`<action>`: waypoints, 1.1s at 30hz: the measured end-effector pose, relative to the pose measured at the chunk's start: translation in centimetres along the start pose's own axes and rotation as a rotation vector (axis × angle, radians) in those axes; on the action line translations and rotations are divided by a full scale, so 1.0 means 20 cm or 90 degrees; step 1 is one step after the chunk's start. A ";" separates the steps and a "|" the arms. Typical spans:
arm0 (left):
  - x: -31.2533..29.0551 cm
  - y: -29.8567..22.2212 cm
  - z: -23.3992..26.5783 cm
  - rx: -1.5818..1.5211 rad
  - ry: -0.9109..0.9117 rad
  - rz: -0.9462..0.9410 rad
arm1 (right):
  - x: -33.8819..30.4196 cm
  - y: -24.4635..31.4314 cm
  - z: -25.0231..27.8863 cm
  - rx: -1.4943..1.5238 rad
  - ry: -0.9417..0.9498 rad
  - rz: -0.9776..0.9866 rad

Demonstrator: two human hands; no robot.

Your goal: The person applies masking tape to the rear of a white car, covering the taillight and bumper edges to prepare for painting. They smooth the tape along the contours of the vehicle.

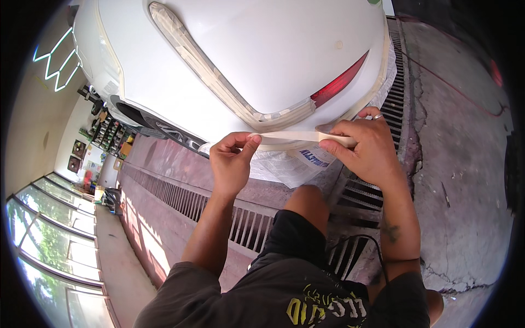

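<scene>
A strip of beige masking tape (pixel 287 135) is stretched between my hands, in front of a white car bumper (pixel 229 65). My left hand (pixel 234 157) pinches the strip's free end between thumb and fingertips. In my right hand (pixel 366 145) is the roll of masking tape (pixel 339 139), seen edge-on and partly covered by the fingers. Beige tape covers the car's long angled light (pixel 205 74), leaving a red reflector (pixel 340 82) bare at its right. Newspaper sheets (pixel 290 168) hang taped along the bumper's lower edge, just below my hands.
Metal floor grates (pixel 164 192) run beneath and beside the car. The car's wheel (pixel 131 113) shows at the left. A red hose (pixel 448 87) lies across the cracked concrete (pixel 465 180) on the right. Shelves of bottles (pixel 111 131) and large windows (pixel 54 235) line the left side.
</scene>
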State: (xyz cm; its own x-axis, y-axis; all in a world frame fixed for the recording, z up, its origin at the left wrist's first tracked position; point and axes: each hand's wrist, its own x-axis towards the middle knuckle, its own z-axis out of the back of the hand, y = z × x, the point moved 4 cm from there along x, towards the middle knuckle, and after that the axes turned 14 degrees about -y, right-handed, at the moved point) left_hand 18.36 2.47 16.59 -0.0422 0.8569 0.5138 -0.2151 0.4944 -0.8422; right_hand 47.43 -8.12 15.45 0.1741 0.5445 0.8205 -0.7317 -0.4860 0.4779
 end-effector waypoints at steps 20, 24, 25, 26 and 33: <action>0.10 -0.03 -0.03 0.218 -0.098 -0.004 | 0.06 -0.03 -0.03 -0.159 -0.145 0.016; 0.09 -0.13 -0.07 0.445 -0.107 -0.150 | 0.05 -0.04 -0.03 -0.159 -0.163 0.039; 0.10 -0.13 -0.07 0.466 -0.115 -0.119 | 0.05 -0.04 -0.03 -0.159 -0.172 0.045; 0.12 -0.13 -0.08 0.485 -0.120 -0.088 | 0.05 -0.04 -0.03 -0.161 -0.169 0.043; 0.22 0.07 0.09 0.265 -0.129 -0.081 | 0.06 -0.06 -0.03 -0.196 -0.190 0.085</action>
State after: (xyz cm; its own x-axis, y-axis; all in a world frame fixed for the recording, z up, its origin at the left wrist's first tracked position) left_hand 16.13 6.68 17.88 -0.1711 0.7270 0.6650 -0.6012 0.4577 -0.6551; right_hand 48.06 -6.41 15.71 0.2142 0.2471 0.9450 -0.9149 -0.2882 0.2827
